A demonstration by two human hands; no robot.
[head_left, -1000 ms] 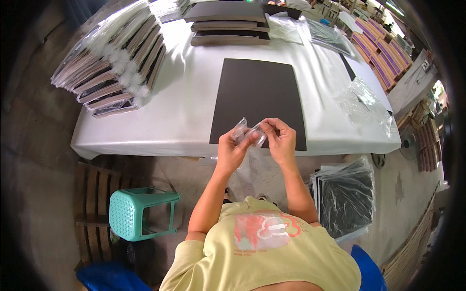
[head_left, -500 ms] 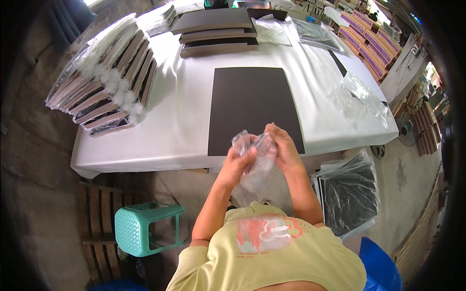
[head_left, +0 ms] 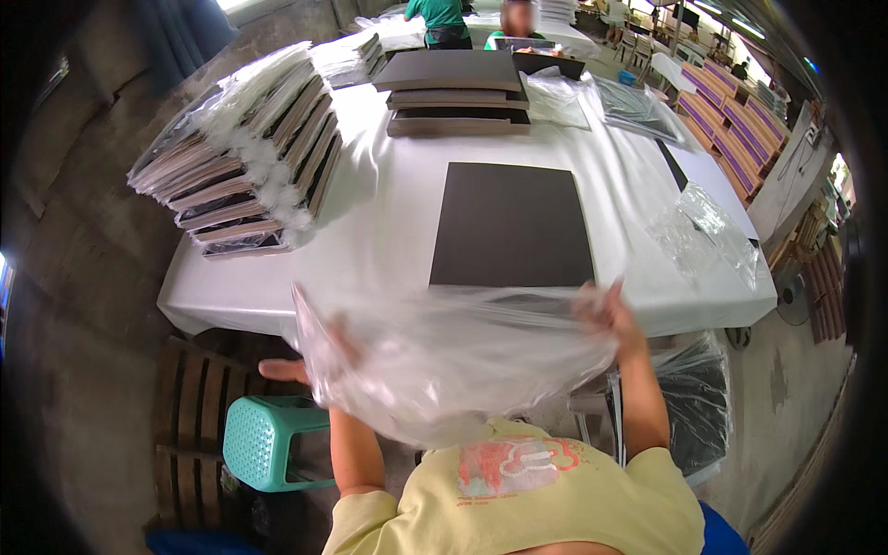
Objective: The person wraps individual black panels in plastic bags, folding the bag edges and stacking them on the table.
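Observation:
A large clear plastic bag (head_left: 444,356) is spread between my hands, blurred by motion, over the near table edge. My right hand (head_left: 606,313) is closed on its upper right part. At the bag's left side, my left hand (head_left: 326,359) has its thumb stretched outward and its fingers apart, showing through the film; it is partly smeared. Beyond the bag a flat black panel (head_left: 513,227) lies on the white-covered table (head_left: 379,208), its near edge covered by the film.
Plastic-wrapped panels (head_left: 254,153) are piled at the left, and thick dark panels (head_left: 453,92) at the back. Loose clear bags (head_left: 708,227) lie at the right. A green stool (head_left: 264,444) and wrapped black panels (head_left: 694,402) are below the table. Two people in green (head_left: 439,20) are beyond it.
The bunched bag has been opened out wide. My hands have moved apart, left and right. The view has tilted up, bringing the people behind the table further into sight.

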